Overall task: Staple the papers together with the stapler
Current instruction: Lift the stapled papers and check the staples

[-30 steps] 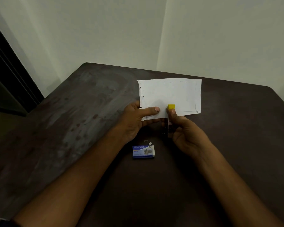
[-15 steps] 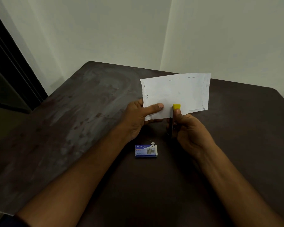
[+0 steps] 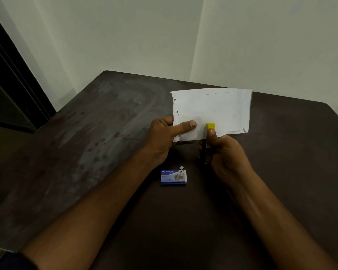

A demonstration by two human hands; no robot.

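White papers (image 3: pixel 213 110) are held above the dark table, facing me, with a row of staples along their top edge. My left hand (image 3: pixel 166 139) pinches their lower left corner, thumb on the front. My right hand (image 3: pixel 224 152) grips a dark stapler with a yellow tip (image 3: pixel 210 126). The stapler's jaw sits over the papers' lower edge, just right of my left thumb. Most of the stapler body is hidden in my right palm.
A blue and white box of staples (image 3: pixel 173 177) lies on the dark brown table (image 3: pixel 86 143) near my wrists, with a few loose bits beside it. Walls close off the table's far side. A dark doorway stands at the left.
The papers have tilted up a little to face me more. Both hands keep their grips, and the stapler stays on the lower edge.
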